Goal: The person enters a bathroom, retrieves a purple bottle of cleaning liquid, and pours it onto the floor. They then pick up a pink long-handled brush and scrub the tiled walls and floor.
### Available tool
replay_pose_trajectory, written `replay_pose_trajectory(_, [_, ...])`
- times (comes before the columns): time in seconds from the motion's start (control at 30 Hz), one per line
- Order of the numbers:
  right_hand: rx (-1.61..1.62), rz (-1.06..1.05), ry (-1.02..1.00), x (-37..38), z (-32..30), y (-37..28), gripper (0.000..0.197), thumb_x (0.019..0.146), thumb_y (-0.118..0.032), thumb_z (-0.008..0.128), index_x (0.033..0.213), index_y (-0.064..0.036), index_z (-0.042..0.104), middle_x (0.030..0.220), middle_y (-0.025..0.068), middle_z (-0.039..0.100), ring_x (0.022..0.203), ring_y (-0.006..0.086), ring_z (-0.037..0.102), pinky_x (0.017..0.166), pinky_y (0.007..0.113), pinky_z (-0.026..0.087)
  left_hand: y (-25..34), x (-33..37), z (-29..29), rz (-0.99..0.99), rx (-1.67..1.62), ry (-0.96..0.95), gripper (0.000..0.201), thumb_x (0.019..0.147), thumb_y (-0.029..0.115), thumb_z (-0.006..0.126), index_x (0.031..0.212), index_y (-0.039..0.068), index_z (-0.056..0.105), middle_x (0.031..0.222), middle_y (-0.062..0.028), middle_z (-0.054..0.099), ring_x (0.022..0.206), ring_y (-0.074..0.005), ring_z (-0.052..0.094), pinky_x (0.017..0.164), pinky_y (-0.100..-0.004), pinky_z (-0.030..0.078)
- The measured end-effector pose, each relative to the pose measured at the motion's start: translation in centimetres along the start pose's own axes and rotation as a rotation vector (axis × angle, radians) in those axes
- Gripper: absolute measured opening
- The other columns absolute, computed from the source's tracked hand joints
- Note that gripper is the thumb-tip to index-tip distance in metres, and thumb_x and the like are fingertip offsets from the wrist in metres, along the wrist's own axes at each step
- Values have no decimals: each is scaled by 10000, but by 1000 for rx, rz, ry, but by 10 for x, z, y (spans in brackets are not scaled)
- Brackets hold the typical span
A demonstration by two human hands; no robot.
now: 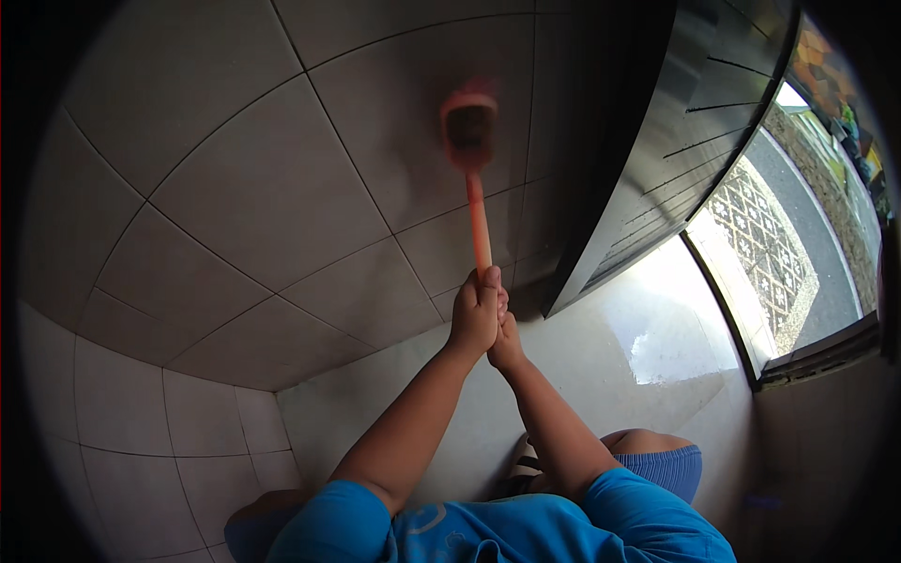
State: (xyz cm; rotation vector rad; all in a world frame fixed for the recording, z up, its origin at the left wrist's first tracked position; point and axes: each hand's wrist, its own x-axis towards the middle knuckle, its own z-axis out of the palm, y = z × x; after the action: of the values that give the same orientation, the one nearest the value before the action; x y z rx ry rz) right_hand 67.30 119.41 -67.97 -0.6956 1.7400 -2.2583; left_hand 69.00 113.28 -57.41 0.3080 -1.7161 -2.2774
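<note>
A long-handled orange-red brush (pixel 480 225) points up and away from me against the tiled wall. Its head (pixel 469 127) is smeared by motion, with a red rim around a dark middle; whether it touches the tiles I cannot tell. My left hand (pixel 475 314) is closed around the lower end of the handle, thumb lying along it. Just behind and to the right, my right hand (pixel 505 340) wraps the same handle, partly covered by the left. Both arms stretch forward from blue sleeves.
Large tiles with dark joints cover the wall (pixel 263 178) ahead and the wall (pixel 122 403) at left. A dark panel with slatted lines (pixel 676 141) stands at right, beside an open doorway with a raised sill (pixel 817 361). Light glares on the pale, shiny floor (pixel 601 385).
</note>
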Motion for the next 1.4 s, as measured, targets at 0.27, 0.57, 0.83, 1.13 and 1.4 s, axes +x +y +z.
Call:
replay_pose_trajectory(0.27, [-148, 349, 74, -137, -14, 89, 486, 911, -386, 325, 789, 27, 551, 661, 66, 554, 628, 159, 533, 578, 289, 429, -158, -57, -39, -609, 37, 150, 358, 906, 416, 382, 739, 100, 360, 528, 6, 359, 436, -101, 379, 421, -252, 366])
replay_pose_trajectory(0.57, [93, 206, -63, -4, -13, -59, 537, 916, -454, 322, 569, -61, 440, 481, -12, 439, 427, 74, 397, 403, 239, 321, 12, -5, 10, 109, 89, -177, 356, 925, 405, 326, 856, 68, 418, 675, -27, 443, 648, -120, 464, 634, -257, 416])
replay_pose_trajectory(0.83, [-145, 44, 87, -22, -20, -56, 423, 927, -333, 333, 739, -13, 536, 625, 68, 555, 599, 167, 540, 563, 306, 429, -47, -34, 9, 173, 87, -225, 432, 898, 439, 393, 852, 27, 515, 836, -52, 537, 823, -149, 515, 800, -296, 402])
replay_pose_trajectory(1.13, [-394, -71, 55, -34, -70, 9, 408, 857, -462, 426, 907, -79, 556, 810, 107, 582, 711, 284, 545, 632, 392, 436, -59, -56, 48, 22, 329, -53, 347, 843, 376, 544, 850, 29, 541, 815, -42, 583, 798, -115, 546, 754, -261, 426])
replay_pose_trajectory(1.4, [-135, -3, -83, 19, -24, -110, 396, 913, -359, 368, 800, -11, 520, 729, 74, 531, 700, 141, 493, 640, 302, 412, 11, -21, 40, 368, 245, 12, 320, 923, 323, 402, 820, 29, 479, 792, -54, 534, 768, -129, 504, 748, -267, 410])
